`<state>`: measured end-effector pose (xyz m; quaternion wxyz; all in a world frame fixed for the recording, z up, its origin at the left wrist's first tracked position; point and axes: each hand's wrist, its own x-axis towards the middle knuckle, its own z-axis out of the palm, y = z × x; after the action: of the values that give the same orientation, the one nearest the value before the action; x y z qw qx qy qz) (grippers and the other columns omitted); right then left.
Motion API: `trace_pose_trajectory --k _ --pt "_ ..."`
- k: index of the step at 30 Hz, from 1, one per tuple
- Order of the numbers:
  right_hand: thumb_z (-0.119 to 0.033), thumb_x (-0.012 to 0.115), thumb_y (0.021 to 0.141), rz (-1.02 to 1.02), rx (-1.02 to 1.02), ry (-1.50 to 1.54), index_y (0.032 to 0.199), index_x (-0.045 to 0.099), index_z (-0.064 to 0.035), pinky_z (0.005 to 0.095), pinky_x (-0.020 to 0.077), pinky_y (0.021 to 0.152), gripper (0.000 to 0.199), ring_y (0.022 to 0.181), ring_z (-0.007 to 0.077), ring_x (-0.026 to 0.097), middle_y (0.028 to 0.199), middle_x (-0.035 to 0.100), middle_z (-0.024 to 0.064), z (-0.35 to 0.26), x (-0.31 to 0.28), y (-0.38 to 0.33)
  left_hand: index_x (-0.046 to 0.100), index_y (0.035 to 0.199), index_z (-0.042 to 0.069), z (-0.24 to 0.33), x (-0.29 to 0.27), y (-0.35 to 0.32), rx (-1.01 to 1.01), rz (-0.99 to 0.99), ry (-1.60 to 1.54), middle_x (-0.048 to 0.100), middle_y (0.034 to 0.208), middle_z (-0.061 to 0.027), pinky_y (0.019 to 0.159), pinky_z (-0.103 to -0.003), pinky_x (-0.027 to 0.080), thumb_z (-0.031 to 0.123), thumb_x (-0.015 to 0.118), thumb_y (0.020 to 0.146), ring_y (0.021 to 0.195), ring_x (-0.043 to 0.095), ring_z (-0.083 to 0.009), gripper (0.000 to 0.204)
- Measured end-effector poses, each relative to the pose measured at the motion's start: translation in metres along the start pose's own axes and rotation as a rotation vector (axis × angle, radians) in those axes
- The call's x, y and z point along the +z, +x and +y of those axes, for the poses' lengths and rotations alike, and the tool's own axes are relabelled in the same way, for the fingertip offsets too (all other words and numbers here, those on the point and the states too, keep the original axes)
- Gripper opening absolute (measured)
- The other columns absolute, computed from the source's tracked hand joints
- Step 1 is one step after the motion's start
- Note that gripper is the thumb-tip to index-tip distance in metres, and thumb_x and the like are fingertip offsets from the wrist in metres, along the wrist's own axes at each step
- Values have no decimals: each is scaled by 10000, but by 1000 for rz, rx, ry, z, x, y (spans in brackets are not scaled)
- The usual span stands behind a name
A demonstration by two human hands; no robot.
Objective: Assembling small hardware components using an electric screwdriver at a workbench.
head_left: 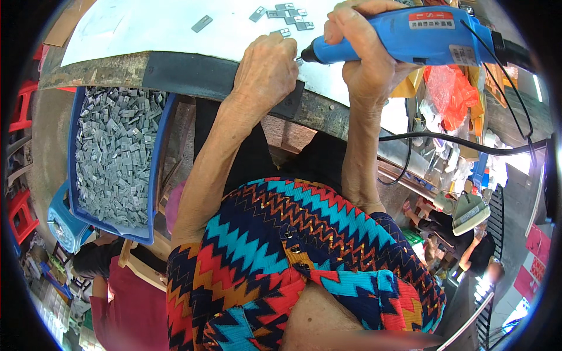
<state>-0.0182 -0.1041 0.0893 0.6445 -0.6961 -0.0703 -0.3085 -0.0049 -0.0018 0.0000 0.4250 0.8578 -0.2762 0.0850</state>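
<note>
My right fingers (358, 32) gripped a blue electric screwdriver (404, 41), left fingers (285, 47) pinched a tiny part (299, 61), grey tabs (304, 26) just beyond.

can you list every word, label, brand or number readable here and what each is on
I won't copy out printed text, but here is where it stands:
Red-and-white label: printed, on the blue handheld tool in the right hand.
Pale label: farther back on that tool, too small to read.
Pink-red sheets, right edge: any marks too blurred to read.
</note>
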Motion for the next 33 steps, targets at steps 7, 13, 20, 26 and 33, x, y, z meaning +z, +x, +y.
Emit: trace_pose_trajectory --k 7,13,20,26,33 --pt "38 586 681 5 38 6 757 494 9 223 406 430 122 467 110 494 592 518 66 0 2 2 571 703 2 2 -2 0 -11 17 -35 563 693 -118 609 -363 444 20 651 666 657 552 -261 90" --pt "16 608 669 -17 102 -94 726 512 -3 223 414 441 114 480 107 501 598 521 51 6 2 1 577 710 -2 -2 0 0 -15 15 -24 571 700 -120 609 -360 450 19 643 660 669 563 -258 85" --pt "19 660 662 -78 -51 154 833 505 -11 239 442 482 233 537 126 538 687 555 78 11 -8 5 595 766 -9 2 -3 0 33 47 -9 579 733 -113 619 -359 455 39 664 662 678 567 -250 134" --pt "35 648 669 -71 -32 243 872 499 -6 245 448 501 255 560 141 546 715 558 93 6 -13 -5 599 809 -1 5 2 0 34 39 50 573 745 -112 622 -366 457 43 677 655 692 565 -258 178" --pt "44 565 706 -233 -164 222 926 461 29 322 479 509 244 544 200 558 702 567 171 9 -23 -7 559 687 -14 6 6 2 -10 44 -12 557 720 -151 675 -398 453 27 612 656 732 553 -303 74"
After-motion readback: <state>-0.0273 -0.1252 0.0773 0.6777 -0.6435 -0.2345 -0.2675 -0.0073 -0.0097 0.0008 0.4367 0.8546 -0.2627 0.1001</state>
